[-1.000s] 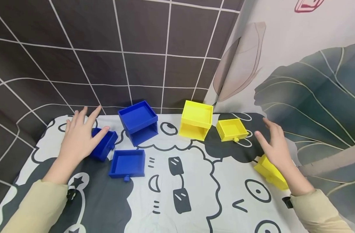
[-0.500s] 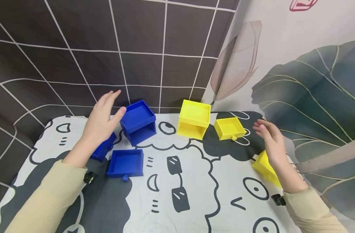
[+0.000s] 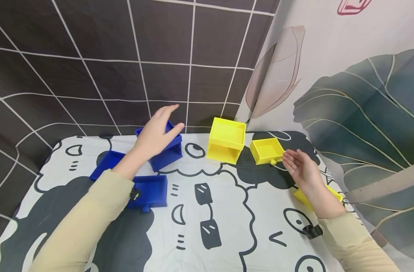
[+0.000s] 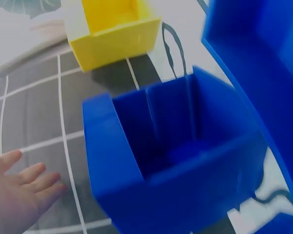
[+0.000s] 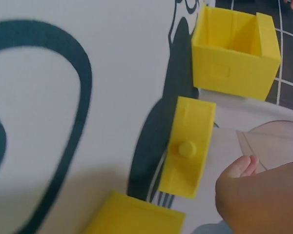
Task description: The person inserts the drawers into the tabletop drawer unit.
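Note:
My left hand (image 3: 156, 134), fingers extended, hovers over the blue box frame (image 3: 166, 156) and hides part of its top. In the left wrist view that frame (image 4: 185, 195) shows its hollow side, with the hand (image 4: 19, 195) apart from it. Under my left forearm lie two blue drawers, one turned askew (image 3: 106, 162) and one with a round knob (image 3: 152, 192). My right hand (image 3: 303, 170) is held beside the yellow drawer (image 3: 268, 150), palm turned inward and holding nothing. Another yellow drawer (image 3: 303, 198) is partly hidden behind that wrist.
A yellow box frame (image 3: 227, 139) stands at the back, right of the blue one, its front hollow. Behind it hangs dark cloth with a white grid (image 3: 166, 79). A patterned white cloth (image 3: 234, 211) covers the table.
My left hand has moved right, from above the askew blue drawer to the blue frame. My right hand has come lower and left, closer to the yellow drawer. The boxes stay in place.

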A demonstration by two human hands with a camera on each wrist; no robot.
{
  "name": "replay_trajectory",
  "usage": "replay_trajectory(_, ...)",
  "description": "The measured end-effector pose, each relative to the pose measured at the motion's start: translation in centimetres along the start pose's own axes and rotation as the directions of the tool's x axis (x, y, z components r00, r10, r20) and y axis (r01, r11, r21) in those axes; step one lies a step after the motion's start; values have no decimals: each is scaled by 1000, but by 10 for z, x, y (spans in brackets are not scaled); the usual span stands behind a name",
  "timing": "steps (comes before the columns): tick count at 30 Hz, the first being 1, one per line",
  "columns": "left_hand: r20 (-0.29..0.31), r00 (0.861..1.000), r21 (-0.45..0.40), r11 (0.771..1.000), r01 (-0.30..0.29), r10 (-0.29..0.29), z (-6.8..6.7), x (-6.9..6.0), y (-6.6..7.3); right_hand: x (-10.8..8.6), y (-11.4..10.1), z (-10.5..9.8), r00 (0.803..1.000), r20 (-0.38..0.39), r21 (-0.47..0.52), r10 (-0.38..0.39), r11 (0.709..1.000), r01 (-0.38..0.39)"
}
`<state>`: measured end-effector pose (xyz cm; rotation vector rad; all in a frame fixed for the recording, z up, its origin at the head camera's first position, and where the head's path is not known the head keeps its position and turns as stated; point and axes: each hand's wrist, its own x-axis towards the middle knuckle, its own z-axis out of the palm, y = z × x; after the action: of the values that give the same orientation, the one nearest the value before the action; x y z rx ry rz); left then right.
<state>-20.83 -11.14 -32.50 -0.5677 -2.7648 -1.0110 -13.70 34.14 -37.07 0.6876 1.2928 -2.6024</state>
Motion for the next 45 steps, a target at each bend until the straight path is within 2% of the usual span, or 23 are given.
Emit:
replay_trajectory(5, 40, 999, -78, 997, 9, -6, 17, 16, 18, 8, 5, -3, 986, -76, 107, 151, 984, -142)
replay_trajectory(9, 31, 1000, -215, 977, 12, -6, 32, 28, 26, 12, 12, -5, 968, -97, 150, 230, 965, -214)
replay_trajectory(13, 10, 1000, -390, 921, 11, -7, 46, 39, 29, 15, 20, -5, 954, -114, 177, 276, 951, -254)
replay_trajectory(16, 8, 1000, -486, 873, 20, -18, 56, 45, 31, 16, 26, -6, 946, -132, 169, 296, 947, -272)
replay_trajectory(21, 27, 998, -577, 815, 58, -52, 72, 54, 34, 17, 33, -8, 937, -148, 131, 318, 945, -300)
replay_trajectory(26, 63, 991, -664, 736, 131, -119, 88, 60, 34, 20, 34, -9, 934, -136, 127, 332, 940, -315)
replay_trajectory(30, 85, 983, -697, 695, 175, -163, 98, 64, 30, 25, 33, -8, 932, -127, 132, 339, 937, -323)
replay_trajectory(32, 103, 978, -697, 688, 201, -181, 102, 65, 28, 28, 32, -8, 932, -128, 130, 339, 938, -323)
replay_trajectory(36, 141, 969, -677, 695, 244, -203, 109, 66, 26, 32, 31, -8, 933, -138, 124, 333, 940, -318)
replay_trajectory(39, 159, 965, -665, 700, 261, -208, 113, 67, 24, 33, 30, -8, 931, -142, 124, 335, 940, -319)
replay_trajectory(45, 196, 960, -667, 690, 281, -202, 119, 69, 19, 36, 29, -8, 935, -129, 117, 329, 942, -315)
